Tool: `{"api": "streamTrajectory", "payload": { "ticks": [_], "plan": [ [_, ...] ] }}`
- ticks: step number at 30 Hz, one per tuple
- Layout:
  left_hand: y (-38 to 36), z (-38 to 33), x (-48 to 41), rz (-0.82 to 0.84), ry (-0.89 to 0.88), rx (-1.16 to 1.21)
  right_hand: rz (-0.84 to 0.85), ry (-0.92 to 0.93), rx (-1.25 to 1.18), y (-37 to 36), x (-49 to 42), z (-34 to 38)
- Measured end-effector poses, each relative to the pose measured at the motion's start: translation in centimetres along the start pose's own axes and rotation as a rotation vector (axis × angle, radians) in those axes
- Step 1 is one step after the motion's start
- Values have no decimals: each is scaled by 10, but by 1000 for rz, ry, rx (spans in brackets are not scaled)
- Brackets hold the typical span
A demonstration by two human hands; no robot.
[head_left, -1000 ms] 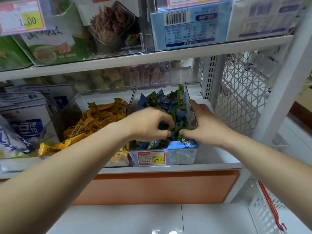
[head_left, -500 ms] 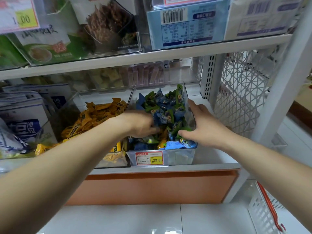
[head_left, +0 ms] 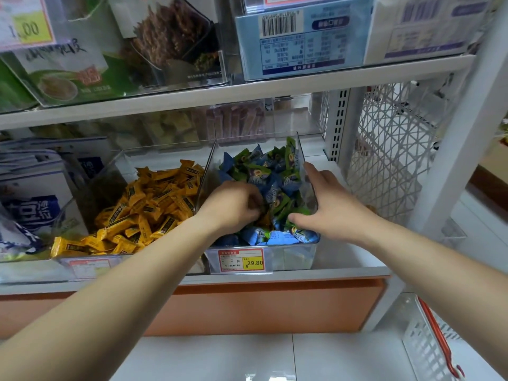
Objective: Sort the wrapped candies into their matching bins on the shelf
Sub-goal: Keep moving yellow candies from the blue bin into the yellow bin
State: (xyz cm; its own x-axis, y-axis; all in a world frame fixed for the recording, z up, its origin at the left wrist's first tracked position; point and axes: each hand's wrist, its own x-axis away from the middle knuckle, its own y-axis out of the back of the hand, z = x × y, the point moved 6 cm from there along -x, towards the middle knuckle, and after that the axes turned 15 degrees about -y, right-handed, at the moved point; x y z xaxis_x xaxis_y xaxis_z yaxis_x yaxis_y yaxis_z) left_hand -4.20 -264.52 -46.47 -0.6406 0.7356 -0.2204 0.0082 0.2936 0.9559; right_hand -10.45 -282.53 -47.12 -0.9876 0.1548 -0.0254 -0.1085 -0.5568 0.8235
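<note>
Mostly sorted, I judge: yellow candies [head_left: 148,204] fill the left bin [head_left: 154,158] and blue-green candies [head_left: 269,174] the right bin [head_left: 291,259] at the shelf's [head_left: 343,272] front edge. The left hand [head_left: 233,207] digs into the latter, fingers curled, whether round a stray I cannot tell. The right hand [head_left: 332,207], fingers spread fairly straight, rests against that bin's right wall.

Left hand [head_left: 233,207] has drawn leftward through the blue-green candies [head_left: 275,174], uncovering more

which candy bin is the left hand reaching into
The left hand is in the right bin, with blue-green candies and the 29.80 tag, not the yellow-candy bin.
</note>
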Motion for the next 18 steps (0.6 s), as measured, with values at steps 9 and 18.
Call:
{"api": "streamTrajectory", "payload": {
  "ticks": [9, 18],
  "plan": [
    [-11, 8, -4, 38, 102, 216, 4, -7, -1, -1, 0, 1],
    [-34, 15, -20, 272, 184, 245, 12, -23, -16, 0, 1, 0]
  ]
}}
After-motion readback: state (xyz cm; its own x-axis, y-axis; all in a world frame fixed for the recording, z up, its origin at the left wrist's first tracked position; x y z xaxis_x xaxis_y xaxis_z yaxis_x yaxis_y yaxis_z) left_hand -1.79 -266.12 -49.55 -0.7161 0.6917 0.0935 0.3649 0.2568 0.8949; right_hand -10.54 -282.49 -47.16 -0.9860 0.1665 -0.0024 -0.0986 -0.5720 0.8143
